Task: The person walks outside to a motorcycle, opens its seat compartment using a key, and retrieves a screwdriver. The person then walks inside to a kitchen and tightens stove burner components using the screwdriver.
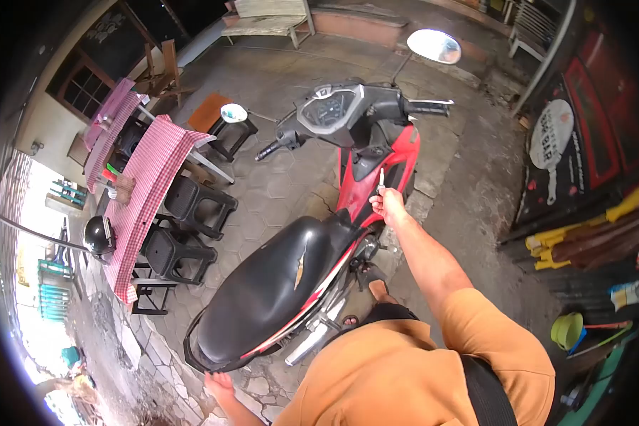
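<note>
A red and black motor scooter (408,156) stands beside me, its long black seat (255,291) torn in one spot. My right hand (388,204) is stretched forward, fingers closed around a key (382,177) whose metal blade points toward the handlebars. That key is held in front of the scooter's front panel, below the dashboard (326,110); whether it touches anything cannot be told. Near the tail of the seat, by the rear grab rail (190,348), is my left hand (220,385), small in view, its fingers loosely extended and holding nothing visible.
Tables with red checkered cloths (145,195) stand left, with black plastic stools (195,202) beside them. A black helmet (99,236) sits at a table's edge. Both mirrors (433,46) stick out from the handlebars. A signboard (554,142) and green bucket (567,330) are right.
</note>
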`<control>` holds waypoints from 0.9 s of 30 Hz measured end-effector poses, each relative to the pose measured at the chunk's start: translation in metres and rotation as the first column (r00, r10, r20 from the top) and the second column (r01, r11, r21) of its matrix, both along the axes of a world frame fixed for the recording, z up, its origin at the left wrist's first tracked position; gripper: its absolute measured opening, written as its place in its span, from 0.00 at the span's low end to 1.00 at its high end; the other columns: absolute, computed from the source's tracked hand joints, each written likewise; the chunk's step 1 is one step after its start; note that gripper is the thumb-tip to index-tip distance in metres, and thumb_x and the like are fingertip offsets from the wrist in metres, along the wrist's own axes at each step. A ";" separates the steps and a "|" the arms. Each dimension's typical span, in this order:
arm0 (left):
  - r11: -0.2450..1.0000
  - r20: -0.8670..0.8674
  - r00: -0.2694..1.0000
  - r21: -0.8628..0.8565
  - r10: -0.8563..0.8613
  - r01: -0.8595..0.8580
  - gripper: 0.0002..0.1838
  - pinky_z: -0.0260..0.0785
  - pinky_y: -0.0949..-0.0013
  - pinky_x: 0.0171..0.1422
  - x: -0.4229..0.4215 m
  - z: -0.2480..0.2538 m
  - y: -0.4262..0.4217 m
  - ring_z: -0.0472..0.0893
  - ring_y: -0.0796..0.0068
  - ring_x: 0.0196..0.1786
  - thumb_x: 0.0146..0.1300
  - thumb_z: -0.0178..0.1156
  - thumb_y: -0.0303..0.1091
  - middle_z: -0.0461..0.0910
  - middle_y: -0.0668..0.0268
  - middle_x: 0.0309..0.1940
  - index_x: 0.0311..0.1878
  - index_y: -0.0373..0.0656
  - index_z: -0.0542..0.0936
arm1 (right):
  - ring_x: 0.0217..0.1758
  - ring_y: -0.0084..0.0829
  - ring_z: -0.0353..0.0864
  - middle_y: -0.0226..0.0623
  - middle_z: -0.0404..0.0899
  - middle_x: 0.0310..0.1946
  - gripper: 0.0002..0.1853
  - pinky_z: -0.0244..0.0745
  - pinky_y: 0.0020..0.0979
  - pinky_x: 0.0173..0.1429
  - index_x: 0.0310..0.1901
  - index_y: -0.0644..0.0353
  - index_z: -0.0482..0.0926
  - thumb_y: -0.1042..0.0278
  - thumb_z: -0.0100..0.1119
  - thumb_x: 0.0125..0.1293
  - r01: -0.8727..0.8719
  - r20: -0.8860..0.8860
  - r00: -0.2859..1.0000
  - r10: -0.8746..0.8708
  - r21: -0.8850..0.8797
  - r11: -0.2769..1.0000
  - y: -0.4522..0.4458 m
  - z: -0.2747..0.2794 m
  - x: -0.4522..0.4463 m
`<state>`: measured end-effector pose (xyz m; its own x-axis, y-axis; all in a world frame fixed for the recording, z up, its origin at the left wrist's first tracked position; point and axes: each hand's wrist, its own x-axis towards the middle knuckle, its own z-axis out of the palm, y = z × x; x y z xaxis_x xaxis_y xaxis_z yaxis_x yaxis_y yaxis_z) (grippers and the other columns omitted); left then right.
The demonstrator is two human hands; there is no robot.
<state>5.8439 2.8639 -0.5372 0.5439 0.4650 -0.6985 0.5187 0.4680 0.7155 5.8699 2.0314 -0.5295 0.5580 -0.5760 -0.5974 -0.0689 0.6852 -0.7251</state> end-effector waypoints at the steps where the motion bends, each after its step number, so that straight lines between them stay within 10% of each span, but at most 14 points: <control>1: 0.995 -0.065 0.995 -0.060 0.070 -0.074 0.37 0.68 0.59 0.58 -0.023 0.005 -0.009 0.70 0.67 0.56 0.61 0.58 0.59 0.65 0.65 0.61 0.68 0.52 0.62 | 0.17 0.22 0.73 0.35 0.80 0.23 0.08 0.70 0.27 0.23 0.38 0.56 0.72 0.63 0.47 0.72 0.019 -0.027 0.999 -0.018 0.037 0.999 -0.018 -0.008 0.018; 8: 0.902 -0.338 0.836 0.138 0.431 -0.409 0.34 0.66 0.50 0.59 -0.157 0.020 -0.078 0.69 0.61 0.58 0.62 0.56 0.57 0.64 0.67 0.62 0.68 0.59 0.62 | 0.17 0.24 0.72 0.30 0.77 0.19 0.07 0.72 0.31 0.28 0.37 0.53 0.73 0.61 0.52 0.69 0.056 -0.031 0.998 -0.055 0.029 0.998 -0.080 -0.049 0.074; 15: 0.916 -0.248 0.893 0.241 0.376 -0.319 0.29 0.64 0.50 0.62 -0.146 0.040 -0.127 0.70 0.65 0.58 0.67 0.51 0.54 0.65 0.68 0.64 0.69 0.55 0.63 | 0.14 0.23 0.66 0.34 0.74 0.19 0.08 0.60 0.25 0.17 0.32 0.58 0.73 0.68 0.55 0.70 0.216 -0.107 0.969 -0.223 -0.079 0.973 -0.091 -0.056 0.106; 21: 0.968 -0.086 0.991 0.234 0.107 -0.085 0.25 0.68 0.55 0.56 -0.057 0.066 -0.147 0.74 0.67 0.55 0.69 0.55 0.49 0.72 0.69 0.58 0.66 0.55 0.68 | 0.23 0.31 0.70 0.30 0.73 0.19 0.16 0.72 0.40 0.43 0.32 0.55 0.72 0.56 0.44 0.76 0.174 0.345 0.864 -0.366 0.478 0.861 -0.093 -0.089 0.102; 27: 0.971 0.048 0.998 0.236 0.028 -0.038 0.22 0.73 0.72 0.38 0.043 0.058 -0.135 0.78 0.74 0.37 0.69 0.57 0.44 0.78 0.72 0.40 0.65 0.54 0.70 | 0.25 0.32 0.71 0.32 0.75 0.22 0.22 0.72 0.41 0.45 0.30 0.56 0.72 0.51 0.37 0.77 0.243 0.209 0.871 -0.445 0.604 0.759 -0.090 -0.051 0.112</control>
<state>5.8868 2.7289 -0.4791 0.5530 0.6327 -0.5421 0.4716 0.2986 0.8297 5.9823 1.9409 -0.5809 0.6013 -0.4021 -0.6905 0.4164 0.8952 -0.1587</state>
